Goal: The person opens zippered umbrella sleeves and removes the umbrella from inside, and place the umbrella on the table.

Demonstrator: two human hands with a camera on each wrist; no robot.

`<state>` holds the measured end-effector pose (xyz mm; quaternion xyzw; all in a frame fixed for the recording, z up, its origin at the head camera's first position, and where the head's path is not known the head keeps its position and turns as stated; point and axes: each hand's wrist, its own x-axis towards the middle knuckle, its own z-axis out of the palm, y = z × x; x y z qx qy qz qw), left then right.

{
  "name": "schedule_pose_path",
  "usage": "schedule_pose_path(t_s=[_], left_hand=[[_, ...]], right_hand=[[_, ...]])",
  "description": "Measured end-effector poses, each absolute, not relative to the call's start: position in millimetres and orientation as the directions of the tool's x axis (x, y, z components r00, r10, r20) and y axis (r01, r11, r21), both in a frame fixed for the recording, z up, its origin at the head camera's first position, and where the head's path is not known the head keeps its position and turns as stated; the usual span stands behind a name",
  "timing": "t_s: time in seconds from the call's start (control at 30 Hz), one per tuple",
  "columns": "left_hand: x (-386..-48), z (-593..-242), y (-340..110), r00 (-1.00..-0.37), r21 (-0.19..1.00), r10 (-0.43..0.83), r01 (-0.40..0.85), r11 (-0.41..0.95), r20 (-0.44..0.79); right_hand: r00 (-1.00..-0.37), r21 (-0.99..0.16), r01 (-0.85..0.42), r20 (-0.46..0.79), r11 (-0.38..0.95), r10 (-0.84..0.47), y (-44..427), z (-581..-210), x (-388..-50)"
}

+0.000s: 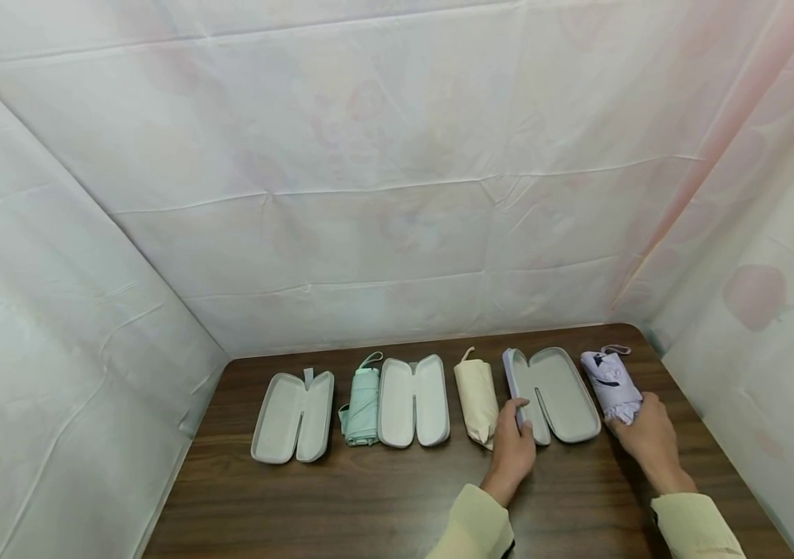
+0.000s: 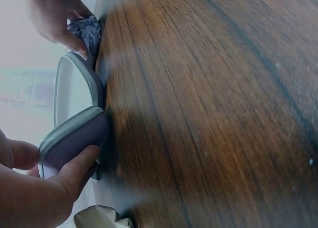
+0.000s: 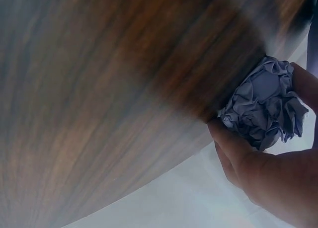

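At the table's right side lies a folded lavender umbrella (image 1: 608,382) with a wrist loop at its far end. My right hand (image 1: 651,441) grips its near end, fingers and thumb on either side of the gathered fabric (image 3: 263,106). To its left is an open hard case (image 1: 567,397), grey inside and lavender outside. My left hand (image 1: 514,449) pinches the left half of that case, which is tilted up, between thumb and fingers; the lavender shell (image 2: 74,143) shows in the left wrist view. Just left of this hand rests a folded cream umbrella (image 1: 476,394).
Farther left on the brown wooden table (image 1: 285,508) lie a second open case (image 1: 397,402), a folded mint umbrella (image 1: 364,404) and a third open case (image 1: 276,418). Pale printed sheets (image 1: 383,233) hang behind the table and along both sides.
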<state>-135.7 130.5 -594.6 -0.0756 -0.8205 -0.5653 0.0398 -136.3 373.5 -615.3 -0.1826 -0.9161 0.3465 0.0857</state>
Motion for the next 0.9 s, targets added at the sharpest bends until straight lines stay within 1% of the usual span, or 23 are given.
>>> schedule_pose_path(t_s=[0.1,0.43,0.6,0.73,0.9], left_hand=[[-137,-594,130,-0.985,0.922,0.091,0.171,0.349,0.148],[-136,-592,129,-0.987,0.941,0.148,0.102,0.323,0.056],[-133,-589,125,-0.985,0.955,0.166,0.086,0.284,0.040],[-130,-586,117,-0.980,0.961,0.182,0.123,0.249,0.078],[-131,-582,103,-0.965,0.942,0.212,0.209,0.262,0.155]], right_hand=[[-0.920,-0.665,0.277,0.024,0.694,0.390,374,-614,-137],[-0.936,-0.652,0.272,-0.009,0.708,0.352,378,-612,-138],[-0.946,-0.643,0.272,-0.041,0.716,0.321,386,-613,-134],[-0.954,-0.635,0.259,-0.048,0.728,0.297,392,-612,-130],[-0.964,-0.629,0.201,0.007,0.751,0.264,394,-608,-122]])
